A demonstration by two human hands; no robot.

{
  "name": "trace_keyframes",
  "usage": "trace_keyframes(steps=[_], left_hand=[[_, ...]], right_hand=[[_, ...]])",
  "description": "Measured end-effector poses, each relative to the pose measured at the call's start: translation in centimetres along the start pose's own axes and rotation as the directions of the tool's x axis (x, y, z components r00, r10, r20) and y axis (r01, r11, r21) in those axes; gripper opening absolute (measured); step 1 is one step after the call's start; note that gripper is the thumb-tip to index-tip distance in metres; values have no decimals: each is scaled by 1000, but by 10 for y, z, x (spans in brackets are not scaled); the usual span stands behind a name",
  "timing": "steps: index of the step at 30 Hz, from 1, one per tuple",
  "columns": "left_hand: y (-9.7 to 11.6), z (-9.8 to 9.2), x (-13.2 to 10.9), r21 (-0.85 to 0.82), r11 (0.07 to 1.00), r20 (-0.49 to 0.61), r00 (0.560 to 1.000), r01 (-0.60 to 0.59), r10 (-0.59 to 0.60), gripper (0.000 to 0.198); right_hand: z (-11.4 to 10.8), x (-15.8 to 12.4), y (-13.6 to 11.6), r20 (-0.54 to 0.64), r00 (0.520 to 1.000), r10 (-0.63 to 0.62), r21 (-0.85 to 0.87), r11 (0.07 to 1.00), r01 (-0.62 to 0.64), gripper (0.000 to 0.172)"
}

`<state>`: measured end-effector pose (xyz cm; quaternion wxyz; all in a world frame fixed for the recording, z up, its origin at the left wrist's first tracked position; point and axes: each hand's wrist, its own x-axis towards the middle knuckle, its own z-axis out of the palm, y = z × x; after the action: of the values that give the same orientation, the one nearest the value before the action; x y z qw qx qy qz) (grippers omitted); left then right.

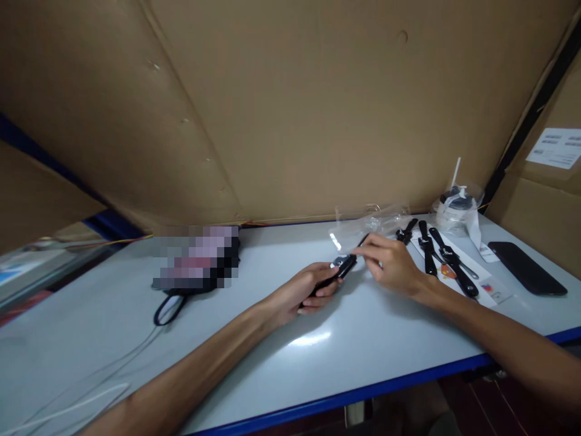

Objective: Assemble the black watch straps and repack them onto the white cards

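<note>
My left hand (303, 290) is closed round a smartwatch (344, 264) with a black strap, the watch body sticking out past my fingertips. My right hand (391, 261) is pinched on the black strap end (363, 240) at the far side of the watch body. Both hands rest low over the white table (281, 363), right of its middle. Just behind them lies a clear plastic bag (363, 224).
Several black watch straps (442, 254) lie on a paper sheet to the right, beside a black phone (526, 267). A bag of parts (456, 206) stands at the back. A dark pouch with a loop (200, 260) lies at left. Cardboard walls rise behind; white cables cross the front left.
</note>
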<state>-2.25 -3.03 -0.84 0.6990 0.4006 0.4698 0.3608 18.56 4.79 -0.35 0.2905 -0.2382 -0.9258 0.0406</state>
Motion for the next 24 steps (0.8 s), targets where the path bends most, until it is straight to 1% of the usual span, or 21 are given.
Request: trace_keyframes(steps=[1,2,3,5,7,9,14,20,24], left_hand=[[-1,0,1,-43,998,-38,998,-41,39,20],[-3,1,3,-83,994,-76,995,-77,71,20],[-4,1,3,-113,988,-109,990,-103,91,20],[-5,2,4,-144,982,-150,983,-125,103,20],[-7,3,5,-143,981,-160,981,-132,109,20],[-7,5,4,-123,982,-162,979,-147,126,20],[-7,10,3,-56,989,-193,974,-136,123,20],[-7,12,3,-11,990,-188,973,-137,133,20],[-8,15,3,61,988,-187,971,-139,148,21]], right_hand=[[-1,2,3,-48,998,50,-17,999,-51,37],[-3,3,7,-72,992,102,-50,993,-106,34],[-4,4,10,-69,987,148,-95,983,-155,32],[-2,4,14,0,978,210,-193,959,-206,28],[3,4,16,98,968,232,-272,942,-198,25],[10,2,17,156,959,237,-324,929,-177,24],[23,3,19,168,961,219,-378,915,-142,24],[24,7,20,212,956,205,-393,913,-109,20],[25,6,19,228,961,153,-418,907,-45,23]])
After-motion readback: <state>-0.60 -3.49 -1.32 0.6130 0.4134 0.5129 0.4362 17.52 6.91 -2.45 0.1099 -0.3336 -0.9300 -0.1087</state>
